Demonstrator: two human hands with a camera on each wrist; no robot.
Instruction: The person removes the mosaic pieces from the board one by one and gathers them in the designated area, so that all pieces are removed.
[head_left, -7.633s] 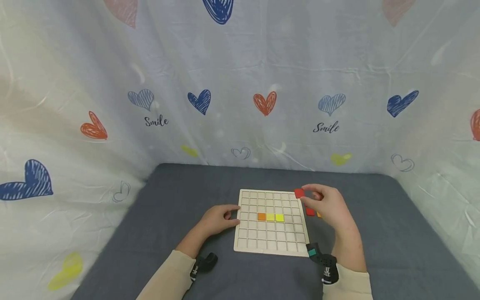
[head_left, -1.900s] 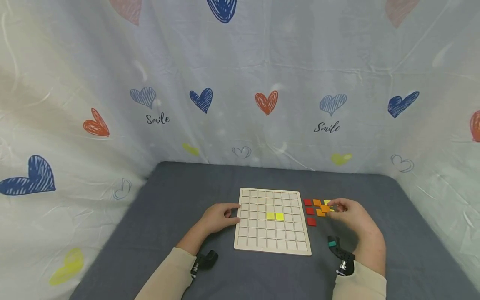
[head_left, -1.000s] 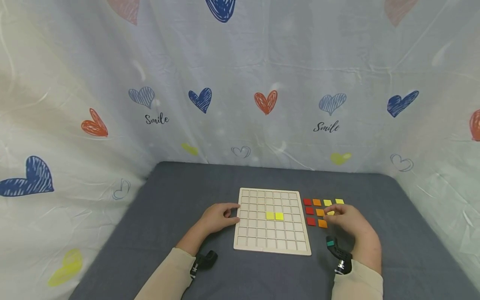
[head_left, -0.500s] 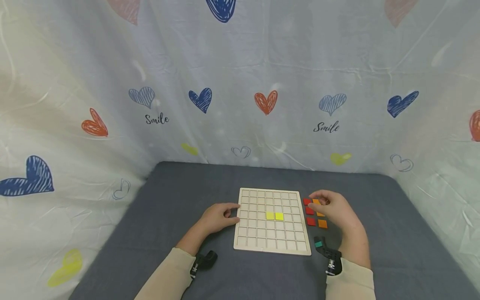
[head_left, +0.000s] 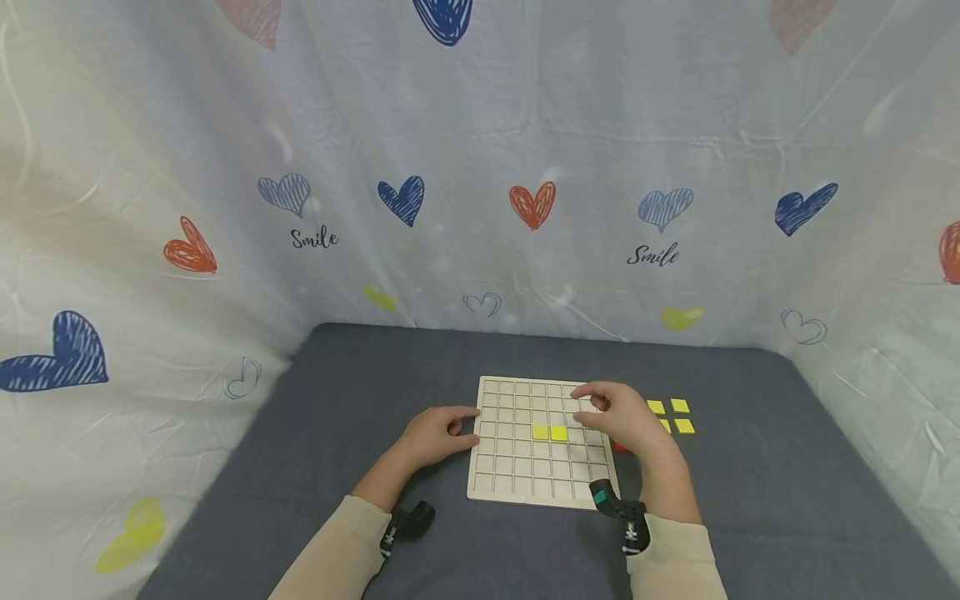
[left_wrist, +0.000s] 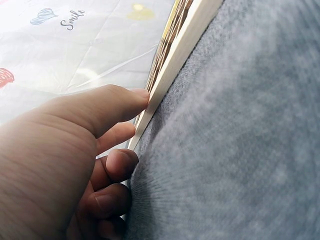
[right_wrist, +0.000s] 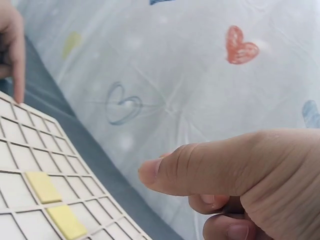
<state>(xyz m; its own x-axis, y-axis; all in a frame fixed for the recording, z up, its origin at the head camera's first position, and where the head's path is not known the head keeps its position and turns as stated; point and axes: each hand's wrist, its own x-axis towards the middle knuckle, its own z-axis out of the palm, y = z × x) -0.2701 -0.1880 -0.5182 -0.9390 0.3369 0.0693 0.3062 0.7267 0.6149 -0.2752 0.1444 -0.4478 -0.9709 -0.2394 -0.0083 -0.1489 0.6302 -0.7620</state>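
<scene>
A pale wooden grid board [head_left: 504, 482] lies on the table, with two yellow square tiles [head_left: 540, 432] side by side in its middle cells. My left hand [head_left: 431, 437] touches the board's left edge with thumb and forefinger; in the left wrist view the thumb [left_wrist: 132, 100] presses on the rim and the other fingers curl below. Over the board's right side hovers my right hand [head_left: 626, 421], thumb and forefinger apart and nothing between them. To the right, several loose yellow tiles [head_left: 680, 406] lie on the cloth. Part of a red tile [head_left: 619, 447] shows below the right hand, which hides the rest there.
Dark grey cloth [head_left: 375, 375] covers the table. A white curtain [head_left: 465, 125] printed with hearts hangs behind and at both sides. A black camera mount [head_left: 408, 523] sits on the left wrist, another [head_left: 626, 512] on the right.
The right hand earlier held a red tile, later an orange one, now gone from the board and set down among the loose tiles. It has since moved left over the board. The left hand stays.
</scene>
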